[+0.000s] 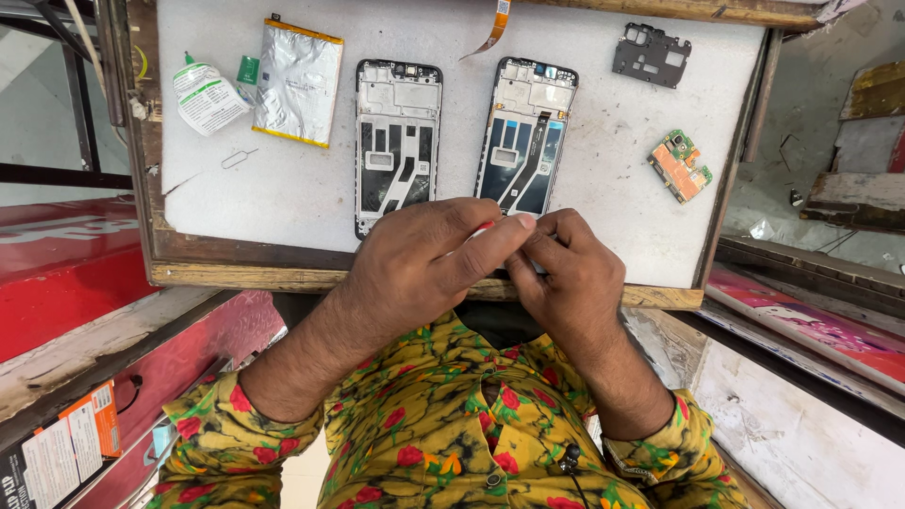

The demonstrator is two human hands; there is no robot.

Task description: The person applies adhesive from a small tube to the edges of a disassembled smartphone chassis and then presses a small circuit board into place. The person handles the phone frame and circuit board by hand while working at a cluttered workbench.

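Note:
My left hand [429, 259] and my right hand [566, 273] meet at the near edge of a white work mat [283, 179]. Together they pinch a small thin item with a red tip [485, 229], mostly hidden by the fingers. Just beyond the hands lie two opened phone frames side by side, the left frame [397, 141] and the right frame [526, 134], which has a flex cable across it. The fingertips are close to the lower ends of both frames.
A silver battery [298, 82], a small white glue bottle [205, 94] and a SIM pin [238, 157] lie at the mat's left. A dark plastic cover [650, 55] and a small circuit board [680, 165] lie at the right. A wooden frame [236, 273] rims the mat.

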